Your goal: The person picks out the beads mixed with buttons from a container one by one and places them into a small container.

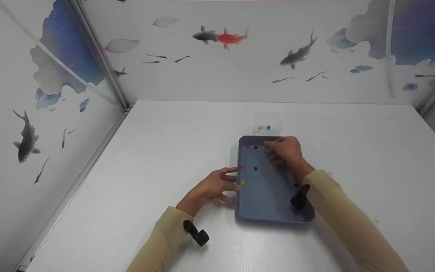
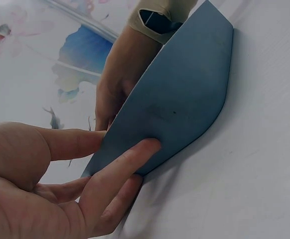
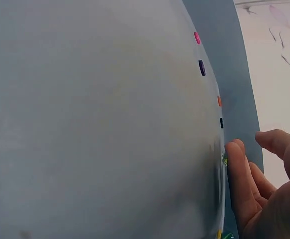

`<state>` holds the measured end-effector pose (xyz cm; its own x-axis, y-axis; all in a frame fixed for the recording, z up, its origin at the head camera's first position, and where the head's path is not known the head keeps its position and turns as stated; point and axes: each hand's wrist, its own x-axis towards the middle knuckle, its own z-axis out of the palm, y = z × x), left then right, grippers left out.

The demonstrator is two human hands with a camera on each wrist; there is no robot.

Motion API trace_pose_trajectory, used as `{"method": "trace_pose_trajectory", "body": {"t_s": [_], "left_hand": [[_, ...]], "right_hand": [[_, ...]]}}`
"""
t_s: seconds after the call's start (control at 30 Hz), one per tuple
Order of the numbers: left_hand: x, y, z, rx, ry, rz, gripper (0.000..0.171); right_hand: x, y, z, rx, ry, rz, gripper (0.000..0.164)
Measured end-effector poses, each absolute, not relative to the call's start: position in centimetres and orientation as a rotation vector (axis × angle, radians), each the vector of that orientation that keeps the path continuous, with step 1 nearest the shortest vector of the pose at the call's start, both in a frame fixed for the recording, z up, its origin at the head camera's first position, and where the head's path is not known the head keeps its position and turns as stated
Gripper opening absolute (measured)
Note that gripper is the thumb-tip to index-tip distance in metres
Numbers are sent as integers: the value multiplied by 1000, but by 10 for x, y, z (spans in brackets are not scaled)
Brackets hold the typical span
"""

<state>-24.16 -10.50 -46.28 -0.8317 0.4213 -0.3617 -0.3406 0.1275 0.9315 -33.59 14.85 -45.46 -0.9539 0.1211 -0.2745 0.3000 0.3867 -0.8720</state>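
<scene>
A blue-grey tray (image 1: 274,217) lies on the white table. Several small round discs sit in it, among them a pink disc (image 1: 242,167), a yellow disc (image 1: 242,183) and a dark disc (image 1: 255,169). My left hand (image 1: 212,186) touches the tray's left wall with extended fingers; one fingertip (image 2: 152,145) presses its outer face. Over the tray's far end is my right hand (image 1: 286,150). Its thumb stands apart from the fingers, and one fingertip (image 3: 233,147) is at a yellow-green disc (image 3: 225,159). An orange disc (image 3: 219,101) and a black disc (image 3: 221,123) lie close by.
Just beyond the tray stands a clear box (image 1: 274,120) holding a blue disc (image 1: 268,127) and a yellowish one. White walls (image 1: 217,83) printed with fish border the table (image 1: 157,139) at the back and left. My right forearm partly covers the tray's right side.
</scene>
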Motion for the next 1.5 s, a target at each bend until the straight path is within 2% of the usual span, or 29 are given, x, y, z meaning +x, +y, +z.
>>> {"method": "trace_pose_trajectory", "body": {"t_s": [0.23, 0.93, 1.5], "left_hand": [[-242, -104, -463, 65, 1873, 1746, 73], [-240, -104, -459, 72, 1900, 1726, 73], [-241, -104, -461, 56, 1915, 1717, 71]], "right_hand": [[-339, 148, -456, 511, 2320, -1675, 36], [-342, 141, -459, 571, 2307, -1692, 38], [-344, 139, -461, 607, 2318, -1668, 26]]}}
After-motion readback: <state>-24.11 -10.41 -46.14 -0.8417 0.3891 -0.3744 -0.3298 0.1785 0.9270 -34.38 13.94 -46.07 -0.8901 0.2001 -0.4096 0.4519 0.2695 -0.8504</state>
